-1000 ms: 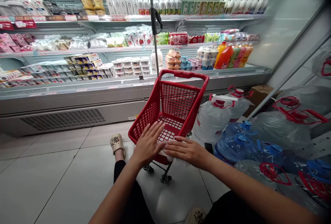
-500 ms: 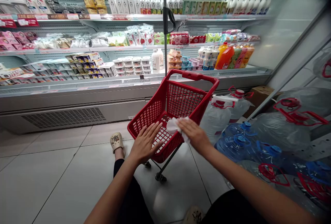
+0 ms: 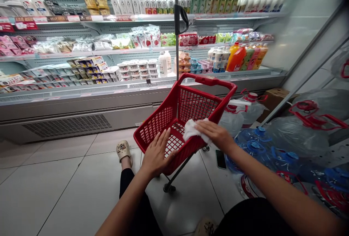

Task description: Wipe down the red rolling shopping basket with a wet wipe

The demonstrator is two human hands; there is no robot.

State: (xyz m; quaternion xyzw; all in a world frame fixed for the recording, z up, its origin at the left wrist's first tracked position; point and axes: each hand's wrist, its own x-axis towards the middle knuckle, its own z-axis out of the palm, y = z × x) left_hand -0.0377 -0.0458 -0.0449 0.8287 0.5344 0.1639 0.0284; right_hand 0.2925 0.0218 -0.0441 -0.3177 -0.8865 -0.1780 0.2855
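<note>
A small red plastic shopping cart (image 3: 191,101) stands tilted on the tiled floor in front of me. My left hand (image 3: 156,154) lies flat with spread fingers on the cart's near rim. My right hand (image 3: 215,134) presses a white cloth (image 3: 191,130) against the cart's right rim, fingers closed over it. The cart's basket holds nothing. My legs and a beige clog (image 3: 123,150) show below the hands.
A chilled display (image 3: 81,94) with shelves of dairy, bottles and packets runs across the back. Large water jugs (image 3: 294,134) with red and blue handles crowd the right side. A phone (image 3: 220,159) lies on the floor by the cart. A pole (image 3: 176,28) rises behind the cart.
The cart has tipped and swung rightward. My right hand with the cloth has moved from the near rim up along the right rim. My left hand stays on the near rim.
</note>
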